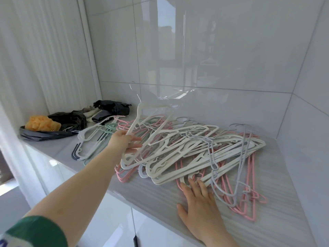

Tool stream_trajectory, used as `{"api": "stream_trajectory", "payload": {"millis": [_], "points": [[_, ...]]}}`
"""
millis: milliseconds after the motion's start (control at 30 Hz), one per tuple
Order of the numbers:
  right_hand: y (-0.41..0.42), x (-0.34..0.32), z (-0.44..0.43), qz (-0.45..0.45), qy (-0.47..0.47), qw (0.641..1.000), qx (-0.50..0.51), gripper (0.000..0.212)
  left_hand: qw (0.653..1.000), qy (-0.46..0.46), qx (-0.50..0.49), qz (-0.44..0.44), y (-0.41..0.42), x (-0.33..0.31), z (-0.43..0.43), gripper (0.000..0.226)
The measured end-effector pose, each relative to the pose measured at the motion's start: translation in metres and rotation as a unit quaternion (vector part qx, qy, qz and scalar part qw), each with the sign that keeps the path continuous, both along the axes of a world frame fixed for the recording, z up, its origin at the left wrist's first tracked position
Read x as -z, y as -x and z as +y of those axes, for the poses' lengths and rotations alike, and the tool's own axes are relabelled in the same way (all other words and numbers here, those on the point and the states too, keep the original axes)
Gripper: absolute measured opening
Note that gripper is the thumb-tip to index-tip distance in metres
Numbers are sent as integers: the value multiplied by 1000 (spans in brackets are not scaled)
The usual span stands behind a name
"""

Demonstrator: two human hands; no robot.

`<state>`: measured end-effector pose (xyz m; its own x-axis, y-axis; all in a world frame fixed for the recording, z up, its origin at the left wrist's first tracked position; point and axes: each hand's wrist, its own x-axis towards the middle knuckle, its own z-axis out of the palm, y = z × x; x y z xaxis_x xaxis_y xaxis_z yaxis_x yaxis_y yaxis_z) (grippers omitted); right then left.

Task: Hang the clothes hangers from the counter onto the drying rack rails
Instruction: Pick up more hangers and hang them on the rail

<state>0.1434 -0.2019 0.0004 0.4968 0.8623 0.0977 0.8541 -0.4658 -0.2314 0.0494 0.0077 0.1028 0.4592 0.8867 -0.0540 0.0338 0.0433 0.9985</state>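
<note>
My left hand (124, 143) reaches out over the counter (151, 202) and holds a cream hanger (135, 122) by one of its arms, thumb on one side and fingers on the other. That hanger tilts up out of the heap, its hook pointing toward the tiled wall (213, 50) at the far side.

My right hand (195, 198) lies flat at the near edge of the counter, palm down, fingers straight and a little spread. The fingertips touch the near ends of the cream and pink hangers; I cannot tell how hard they press.

The pile of hangers (195, 152) covers the middle and right of the counter, tangled and mostly lying flat. Cream ones make up the bulk. The pink hangers (245, 202) stick out underneath, mostly on the near right. A grey wire hanger (240, 166) lies on top on the right, its hook toward the wall.

To the left of the pile, just beside my left wrist, is a smaller bunch of white, green and dark hangers (94, 139). Farther left, near the corner, sit crumpled black bags (71, 120) with something orange (42, 124) on them.

My green sleeve (35, 232) shows at the near left. White cabinet doors (110, 220) stand below the counter.
</note>
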Motion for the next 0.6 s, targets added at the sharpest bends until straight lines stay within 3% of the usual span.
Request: {"api": "stream_trajectory", "payload": {"millis": [133, 300, 400, 500, 600], "points": [[0, 5, 0, -25, -55, 998, 0, 59, 998, -43, -3, -44, 27, -14, -18, 15], [0, 9, -6, -120, -129, 983, -57, 52, 995, -91, -18, -41, 89, -28, -40, 21], [10, -1, -5, -120, -248, 958, -76, 41, 993, -109, -10, -40, 135, -38, -57, 24], [32, -38, 10, -109, -365, 919, -98, 37, 993, -116, -27, -16, 180, -44, -76, 24], [74, -89, 29, -119, -416, 890, -145, 42, 990, -128, -58, 15, 233, -46, -97, 21]]}}
